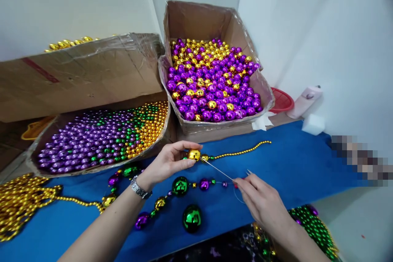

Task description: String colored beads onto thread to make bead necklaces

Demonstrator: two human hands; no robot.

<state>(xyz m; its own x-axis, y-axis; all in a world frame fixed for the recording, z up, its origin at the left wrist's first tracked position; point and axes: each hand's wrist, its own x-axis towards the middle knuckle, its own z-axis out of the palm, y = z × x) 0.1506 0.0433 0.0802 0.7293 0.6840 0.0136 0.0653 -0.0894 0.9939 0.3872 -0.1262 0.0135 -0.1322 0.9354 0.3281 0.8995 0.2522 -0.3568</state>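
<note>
- Cloth (pixel 291 151): blue, beneath both hands.
- Back box (pixel 196 18): purple and gold balls.
- Left box (pixel 164 135): small beads, just behind the left hand (pixel 166 163).
- Strand (pixel 180 186): on the cloth, left forearm crossing above.
- Right hand (pixel 260 196): pinches the needle (pixel 218 169).
- Green ball (pixel 192 218): on the cloth near the strand.
- Gold ball (pixel 194 154): clamped in left fingertips, needle pointing at it.
</note>
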